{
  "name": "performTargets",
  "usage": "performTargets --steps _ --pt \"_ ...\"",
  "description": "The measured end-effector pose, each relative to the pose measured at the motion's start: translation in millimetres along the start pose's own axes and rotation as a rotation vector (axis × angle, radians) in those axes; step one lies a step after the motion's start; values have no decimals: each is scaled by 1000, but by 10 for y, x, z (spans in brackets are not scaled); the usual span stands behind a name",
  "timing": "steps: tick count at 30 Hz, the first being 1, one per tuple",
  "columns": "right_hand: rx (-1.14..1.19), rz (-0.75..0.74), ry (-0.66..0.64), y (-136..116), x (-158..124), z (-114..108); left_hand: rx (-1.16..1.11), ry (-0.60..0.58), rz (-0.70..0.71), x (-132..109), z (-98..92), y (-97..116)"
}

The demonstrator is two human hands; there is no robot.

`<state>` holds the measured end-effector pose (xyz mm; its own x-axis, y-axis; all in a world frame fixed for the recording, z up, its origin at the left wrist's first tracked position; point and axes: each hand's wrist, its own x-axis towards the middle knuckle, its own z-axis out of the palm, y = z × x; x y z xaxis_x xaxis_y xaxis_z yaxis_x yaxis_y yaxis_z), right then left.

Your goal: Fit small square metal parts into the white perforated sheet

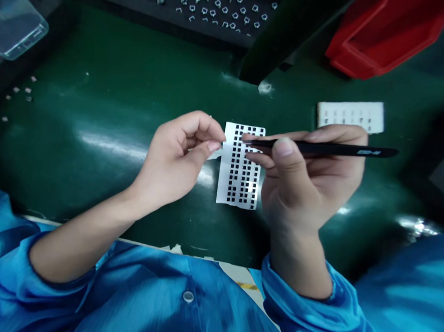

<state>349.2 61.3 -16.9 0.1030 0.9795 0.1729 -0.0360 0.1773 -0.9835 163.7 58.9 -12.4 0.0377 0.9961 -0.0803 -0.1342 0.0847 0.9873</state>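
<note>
Left hand (172,159), thumb and forefinger pinched on the edge of a thin white sheet of black square pads (237,170), light, floppy and best held by its bare margin, above the green bench (89,94); right hand (305,181) closes on black tweezers (330,148) near a white card (350,117).

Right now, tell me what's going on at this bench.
A person in a blue smock is working bare-handed over a green mat. Their left hand pinches the edge of a white sheet carrying rows of small black squares. Their right hand holds black tweezers, with the tips at the sheet. A white strip lies beyond the right hand, with a red plastic bin and a dark tray of small metal parts farther off.
</note>
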Motion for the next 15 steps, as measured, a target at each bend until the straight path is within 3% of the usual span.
performTargets --steps 3,11,15 --pt "-3 -12 62 11 61 -49 93 -7 97 -15 -29 -50" --pt "2 -17 122 33 82 -36 400 -164 440 -8 -31 -73" --pt "5 -12 114 56 72 -37 450 -170 454 1 -26 -77"
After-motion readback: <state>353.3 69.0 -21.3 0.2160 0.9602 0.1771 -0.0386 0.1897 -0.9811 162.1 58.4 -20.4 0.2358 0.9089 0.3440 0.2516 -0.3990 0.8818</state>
